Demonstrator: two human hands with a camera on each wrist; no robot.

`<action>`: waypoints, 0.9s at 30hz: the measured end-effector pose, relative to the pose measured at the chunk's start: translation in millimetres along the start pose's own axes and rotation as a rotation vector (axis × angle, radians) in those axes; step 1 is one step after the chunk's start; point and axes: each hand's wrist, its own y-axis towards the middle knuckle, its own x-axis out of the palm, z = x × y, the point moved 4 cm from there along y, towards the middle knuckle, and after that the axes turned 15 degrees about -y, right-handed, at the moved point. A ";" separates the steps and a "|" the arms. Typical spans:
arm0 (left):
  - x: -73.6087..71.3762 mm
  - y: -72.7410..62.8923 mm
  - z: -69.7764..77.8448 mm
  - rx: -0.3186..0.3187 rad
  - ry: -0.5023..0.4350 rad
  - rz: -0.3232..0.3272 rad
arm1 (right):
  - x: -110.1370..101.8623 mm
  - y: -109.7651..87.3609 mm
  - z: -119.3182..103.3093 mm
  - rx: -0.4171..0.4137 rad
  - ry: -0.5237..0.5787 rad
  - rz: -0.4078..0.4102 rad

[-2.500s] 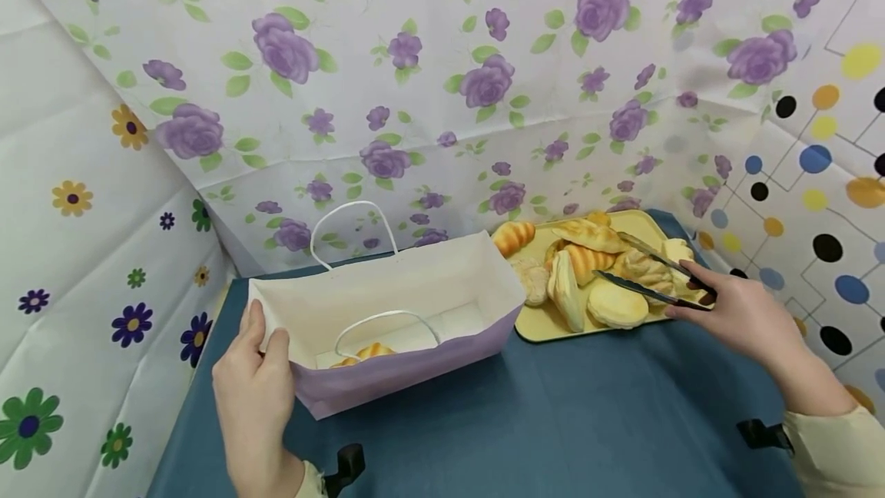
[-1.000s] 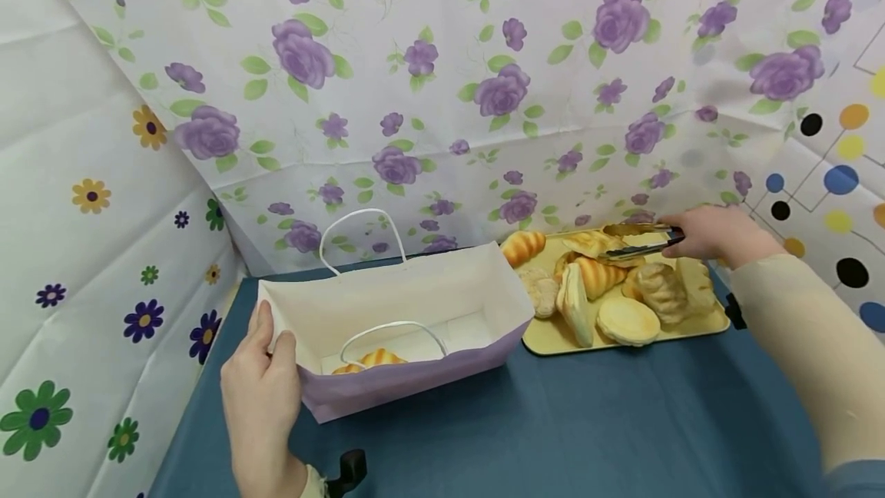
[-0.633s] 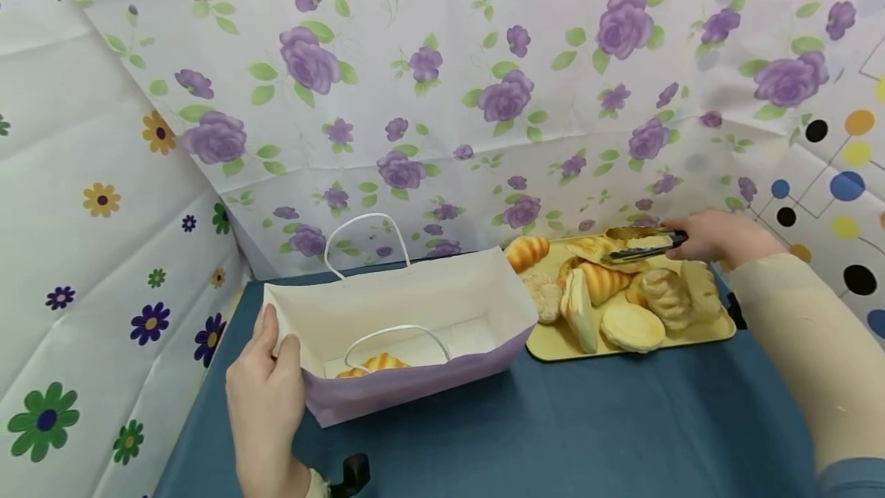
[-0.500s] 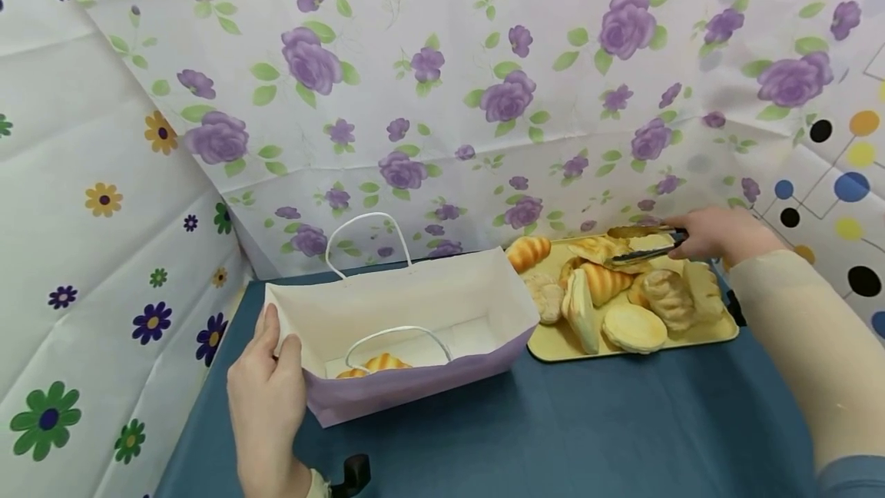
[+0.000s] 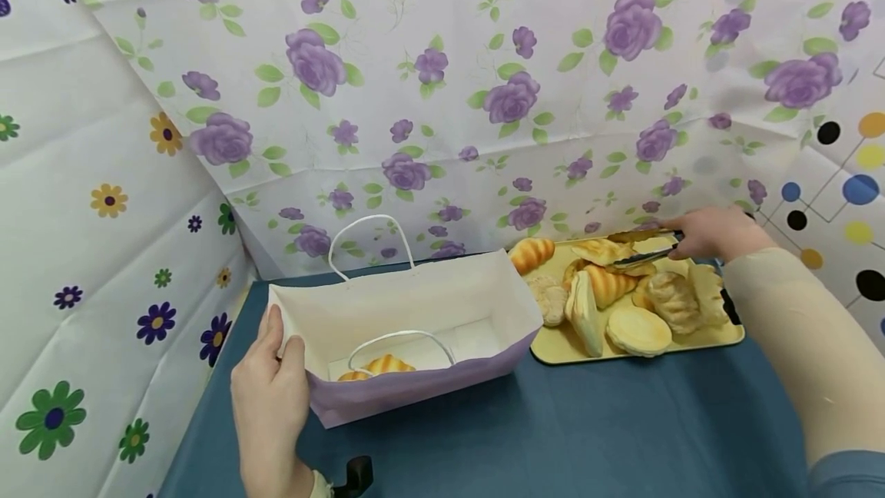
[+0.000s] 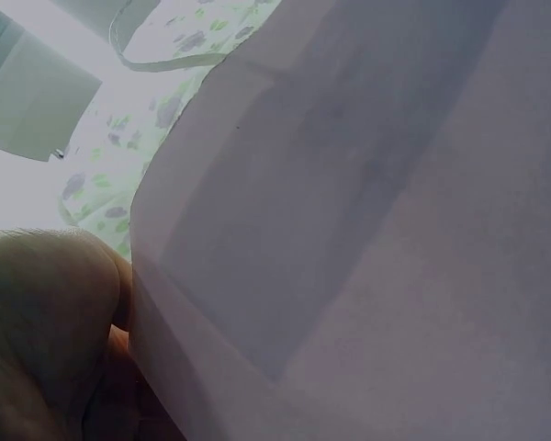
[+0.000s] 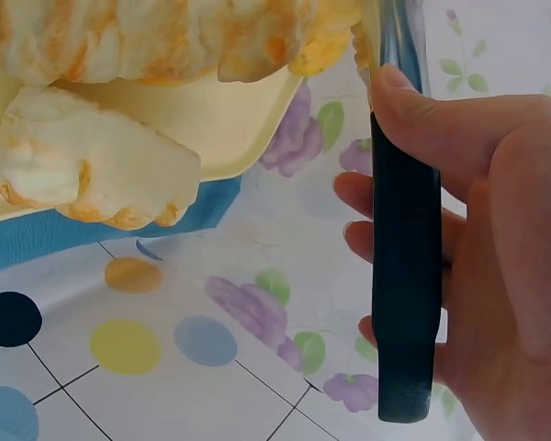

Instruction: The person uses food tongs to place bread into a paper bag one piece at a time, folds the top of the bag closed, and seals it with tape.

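My left hand (image 5: 273, 390) grips the left edge of a purple paper bag (image 5: 422, 389), thumb and fingers on either side of its wall. The bag's mouth gapes toward me, white inside. A striped golden bread roll (image 5: 389, 364) shows in it, partly hidden by the front wall. My right hand (image 5: 712, 233) holds food tongs (image 5: 646, 257) at the back of a yellow tray (image 5: 570, 352), arms spread low over a flat golden pastry (image 5: 600, 251). In the right wrist view, thumb and fingers wrap the tongs' black handle (image 7: 406, 248).
Several other breads share the tray: a round flat one (image 5: 639, 330), a braided loaf (image 5: 672, 302), a wedge-shaped pastry (image 5: 584, 313) and a striped croissant (image 5: 608, 286). Flowered sheeting (image 5: 442, 98) rises close behind. Blue cloth (image 5: 594, 429) covers the table in front.
My right hand has carried the tongs from the tray's right front, over the braided loaf, to its back. Lately the tongs' arms have drawn slightly closer together. My left hand keeps its grip on the bag.
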 end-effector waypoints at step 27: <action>-2.4 -0.4 -0.5 -0.005 -0.006 -0.013 | 32.0 -28.7 5.1 0.018 -0.129 0.288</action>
